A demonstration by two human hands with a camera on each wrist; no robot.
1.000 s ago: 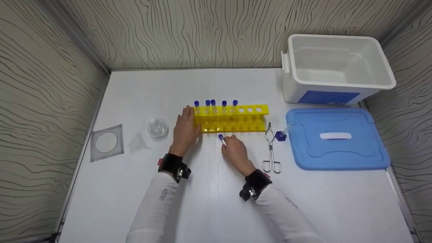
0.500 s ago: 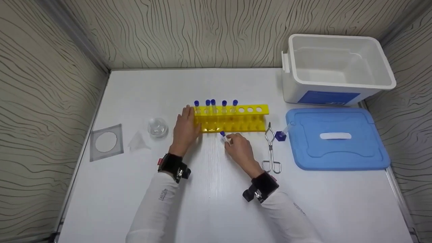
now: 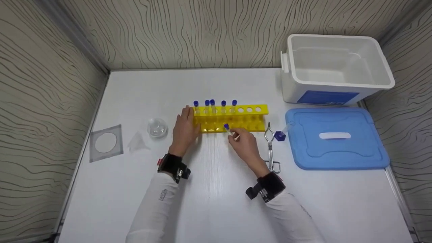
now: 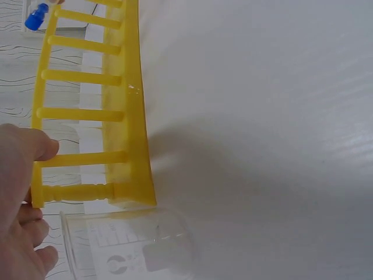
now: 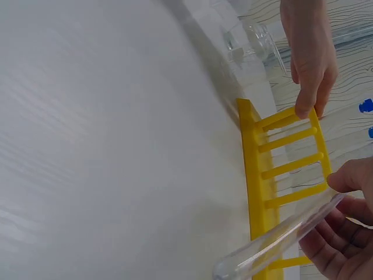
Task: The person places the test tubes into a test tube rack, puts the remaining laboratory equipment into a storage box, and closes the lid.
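Rack braced at one end, loose tube pinched in front of it.

Left hand (image 3: 185, 126) flat, fingers straight, against left end of yellow rack (image 3: 233, 118), mid-worktop; seemingly there to keep light plastic frame from sliding. Right hand (image 3: 245, 145) just in front of rack, thumb and fingers pinching blue-capped tube (image 3: 229, 131); cap up and tilted toward rack, clear body running back into the grip. Held low on the shaft, so cap end free. Five capped tubes upright in left holes of rack; right holes vacant. Metal tongs (image 3: 271, 148) just right of right hand, another capped tube (image 3: 282, 133) beside blue lid (image 3: 337, 140) near right edge. White bin (image 3: 334, 67) at far right corner. Small glass beaker (image 3: 157, 127), funnel (image 3: 138, 141) and square frame (image 3: 106, 143) toward left edge.
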